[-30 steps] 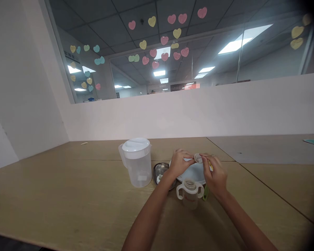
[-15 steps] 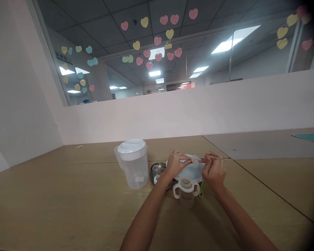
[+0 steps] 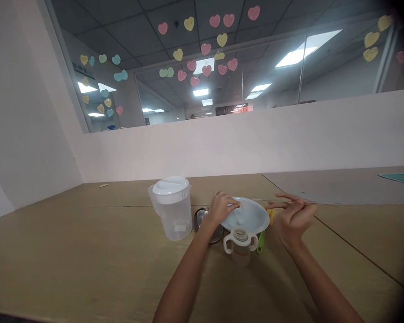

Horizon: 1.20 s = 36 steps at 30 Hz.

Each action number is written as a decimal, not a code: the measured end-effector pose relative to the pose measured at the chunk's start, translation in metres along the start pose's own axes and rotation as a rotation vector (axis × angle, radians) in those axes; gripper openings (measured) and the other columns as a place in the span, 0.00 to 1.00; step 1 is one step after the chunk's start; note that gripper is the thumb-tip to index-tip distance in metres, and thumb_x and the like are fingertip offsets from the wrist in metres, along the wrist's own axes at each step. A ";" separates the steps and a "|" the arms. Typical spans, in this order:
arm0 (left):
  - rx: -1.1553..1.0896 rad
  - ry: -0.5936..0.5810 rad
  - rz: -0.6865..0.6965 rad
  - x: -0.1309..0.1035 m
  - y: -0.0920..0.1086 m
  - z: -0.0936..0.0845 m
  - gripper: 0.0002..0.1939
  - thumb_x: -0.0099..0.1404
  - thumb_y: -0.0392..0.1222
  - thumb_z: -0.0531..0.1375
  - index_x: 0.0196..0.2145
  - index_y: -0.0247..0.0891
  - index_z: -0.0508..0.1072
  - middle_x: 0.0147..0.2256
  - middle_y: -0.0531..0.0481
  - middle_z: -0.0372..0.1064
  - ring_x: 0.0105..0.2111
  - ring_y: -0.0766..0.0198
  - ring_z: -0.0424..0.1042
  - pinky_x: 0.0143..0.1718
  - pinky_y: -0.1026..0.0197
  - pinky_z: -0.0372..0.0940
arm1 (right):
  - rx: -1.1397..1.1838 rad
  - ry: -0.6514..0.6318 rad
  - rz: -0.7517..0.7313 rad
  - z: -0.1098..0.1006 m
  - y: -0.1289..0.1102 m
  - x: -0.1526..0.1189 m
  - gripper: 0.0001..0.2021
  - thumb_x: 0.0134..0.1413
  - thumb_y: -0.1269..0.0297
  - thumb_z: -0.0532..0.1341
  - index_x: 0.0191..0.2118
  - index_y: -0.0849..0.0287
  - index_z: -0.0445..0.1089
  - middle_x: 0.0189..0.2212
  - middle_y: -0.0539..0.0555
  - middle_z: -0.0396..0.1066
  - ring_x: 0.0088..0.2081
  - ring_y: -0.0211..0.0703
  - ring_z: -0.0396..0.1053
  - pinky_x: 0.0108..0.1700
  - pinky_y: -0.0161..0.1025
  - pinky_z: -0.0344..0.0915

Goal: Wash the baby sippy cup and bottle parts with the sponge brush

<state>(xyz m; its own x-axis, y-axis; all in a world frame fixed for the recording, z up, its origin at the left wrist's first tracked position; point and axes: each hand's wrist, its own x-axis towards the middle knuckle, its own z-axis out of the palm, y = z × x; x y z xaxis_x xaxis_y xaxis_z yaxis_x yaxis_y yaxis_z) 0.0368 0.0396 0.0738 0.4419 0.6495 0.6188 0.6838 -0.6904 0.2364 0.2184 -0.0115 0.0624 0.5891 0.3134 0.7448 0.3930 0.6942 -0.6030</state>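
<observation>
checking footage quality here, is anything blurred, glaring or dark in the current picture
Head view: the right hand is smeared, apparently by motion, and what lies at the fingertips of the left hand is too faint to identify; head view: the ceiling lights are blown out white; head view: the upper right corner falls into black.

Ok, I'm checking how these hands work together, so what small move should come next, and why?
I'd probably bring the right hand toward the left hand: they are apart, and the left's fingers appear to pinch a small, blurred piece over the pale dish.
</observation>
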 end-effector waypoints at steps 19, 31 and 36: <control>-0.374 -0.290 -0.274 -0.011 -0.025 0.019 0.08 0.53 0.45 0.62 0.27 0.38 0.79 0.22 0.54 0.73 0.23 0.66 0.67 0.28 0.66 0.60 | -0.585 -0.450 -0.141 0.013 0.080 -0.017 0.10 0.43 0.66 0.53 0.23 0.57 0.72 0.23 0.54 0.74 0.26 0.44 0.68 0.29 0.38 0.60; -0.827 -0.019 -0.275 0.015 0.018 -0.057 0.19 0.58 0.49 0.60 0.42 0.32 0.74 0.40 0.41 0.74 0.33 0.65 0.68 0.39 0.62 0.63 | -0.552 -0.523 0.040 0.012 0.087 -0.020 0.17 0.49 0.57 0.52 0.24 0.59 0.74 0.27 0.57 0.75 0.29 0.47 0.70 0.32 0.40 0.61; -0.792 -0.113 -0.218 0.010 0.040 -0.076 0.17 0.59 0.49 0.59 0.38 0.31 0.76 0.38 0.43 0.73 0.35 0.64 0.68 0.41 0.62 0.62 | -0.566 -0.570 0.163 0.012 0.088 -0.020 0.17 0.49 0.57 0.51 0.24 0.59 0.73 0.27 0.58 0.74 0.29 0.46 0.69 0.30 0.38 0.59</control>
<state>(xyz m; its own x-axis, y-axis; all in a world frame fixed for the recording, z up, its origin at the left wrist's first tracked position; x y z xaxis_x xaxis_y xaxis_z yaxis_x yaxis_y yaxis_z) 0.0249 -0.0059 0.1465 0.4316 0.7936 0.4288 0.1681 -0.5378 0.8261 0.2332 0.0509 -0.0021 0.2799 0.7690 0.5747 0.7201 0.2277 -0.6554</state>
